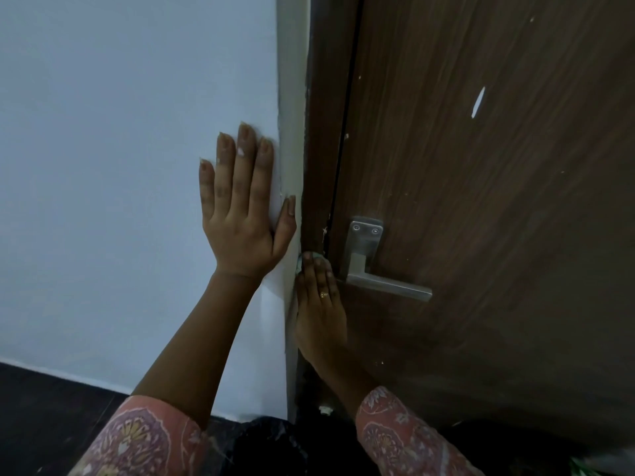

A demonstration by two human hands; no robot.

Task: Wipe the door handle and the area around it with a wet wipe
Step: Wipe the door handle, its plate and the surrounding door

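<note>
A silver lever door handle [388, 286] on a metal backplate [365, 240] sits on the brown wooden door [481, 201]. My right hand [321, 304], with a ring on one finger, presses a pale wet wipe [302, 261] against the dark door frame [318, 187], just left of the handle. Only a small edge of the wipe shows above my fingertips. My left hand [240, 204] lies flat on the white wall [120, 166] with fingers spread, holding nothing, its thumb near the wall's corner.
The door is shut, with a thin dark gap [343, 132] along its left edge. White paint flecks [478, 101] mark the door. A dark floor [51, 417] lies below the wall, and patterned pink sleeves [405, 438] cover both forearms.
</note>
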